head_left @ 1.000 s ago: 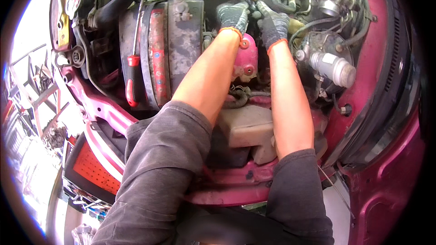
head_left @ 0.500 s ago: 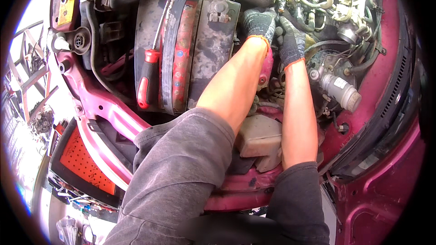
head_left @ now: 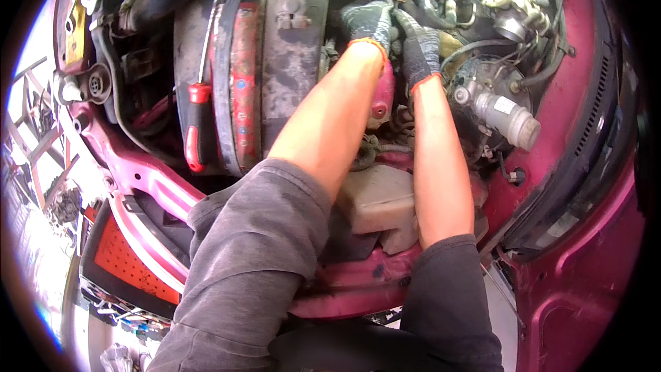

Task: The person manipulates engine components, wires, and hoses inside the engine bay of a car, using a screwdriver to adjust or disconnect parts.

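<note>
Both my hands wear dark grey knit gloves with orange cuffs and reach deep into a car's engine bay. My left hand (head_left: 366, 22) is closed beside the battery (head_left: 295, 76), among hoses and metal parts. Right next to it, my right hand (head_left: 421, 48) has its fingers bent in toward the same spot, below a metal bracket. What the fingertips grip is hidden by the gloves and the parts around them. A pink-red painted metal part (head_left: 380, 100) shows below my left wrist. A red-and-black screwdriver (head_left: 197, 127) lies on the battery's left side.
A dirty pale plastic reservoir (head_left: 375, 200) sits under my forearms. To the right are a brake fluid reservoir (head_left: 506, 117) and the pink-red fender edge (head_left: 544, 138). A black hose (head_left: 165, 0) runs at upper left. An orange perforated tray (head_left: 131, 255) stands outside the car.
The whole view has shifted, so the engine bay appears farther left and slightly higher. Both hands stay at the same spot among the parts, with little visible change in their grip.
</note>
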Demonstrator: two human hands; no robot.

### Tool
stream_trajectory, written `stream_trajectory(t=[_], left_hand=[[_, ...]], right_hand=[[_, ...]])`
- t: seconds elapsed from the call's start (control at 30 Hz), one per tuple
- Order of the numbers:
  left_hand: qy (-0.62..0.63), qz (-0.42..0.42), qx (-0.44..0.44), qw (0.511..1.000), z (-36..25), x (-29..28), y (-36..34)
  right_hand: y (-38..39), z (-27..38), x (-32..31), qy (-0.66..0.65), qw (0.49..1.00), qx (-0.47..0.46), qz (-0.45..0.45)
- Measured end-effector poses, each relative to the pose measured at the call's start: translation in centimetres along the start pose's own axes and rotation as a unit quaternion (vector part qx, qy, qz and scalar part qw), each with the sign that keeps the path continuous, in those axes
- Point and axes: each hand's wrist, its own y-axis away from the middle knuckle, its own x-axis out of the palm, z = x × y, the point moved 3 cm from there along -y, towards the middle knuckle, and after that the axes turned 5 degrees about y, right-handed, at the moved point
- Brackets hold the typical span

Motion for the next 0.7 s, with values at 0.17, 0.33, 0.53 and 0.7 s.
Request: stream_trajectory(t=[0.17,0.33,0.53,0.7], left_hand=[[0.041,-0.005,-0.106,0.993,-0.6,1.2,1.2],[0.026,0.013,-0.158,0.987,-1.8,1.9,2.7],[-0.533,0.008,0.300,0.791,-0.7,0.6,-0.5],[-0.540,0.019,0.182,0.822,-0.3,-2.1,-0.8]], right_hand=[[-0.5,-0.5,-0.5,-0.107,0.994,0.037,0.011],[0.4,-1.5,0.4,-0.344,0.937,0.064,0.004],[8.1,6.3,0.4,0.021,0.992,-0.078,-0.098],[19.6,18.1,11.9,0.330,0.824,-0.393,0.239]])
